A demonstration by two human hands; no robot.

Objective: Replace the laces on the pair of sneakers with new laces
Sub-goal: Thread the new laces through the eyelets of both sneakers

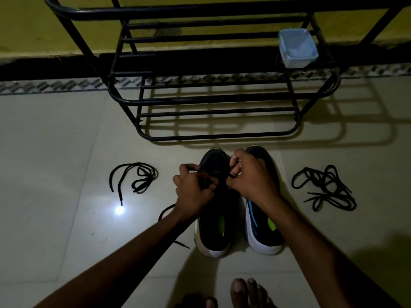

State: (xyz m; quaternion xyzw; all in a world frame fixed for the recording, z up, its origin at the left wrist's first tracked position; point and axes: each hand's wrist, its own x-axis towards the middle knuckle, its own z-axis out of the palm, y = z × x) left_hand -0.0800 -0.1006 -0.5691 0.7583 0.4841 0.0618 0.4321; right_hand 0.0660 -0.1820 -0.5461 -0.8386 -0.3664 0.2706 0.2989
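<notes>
Dim light. Pale glossy tiled floor (66, 134), one bright reflection (119, 210). Yellow wall (26, 30), black skirting band (44, 67). Black tubular metal rack (211, 99) holds pale blue plastic tub (298, 48).

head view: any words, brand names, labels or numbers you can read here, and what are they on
None: no text can be read anywhere in this dim view.
Sneaker under the hands: no logo or lettering legible; the left hand and right hand, each pinching the lace, cover its middle.
Sneaker with the blue stripe: no wording shows.
Plastic container on the rack: no label visible.
</notes>
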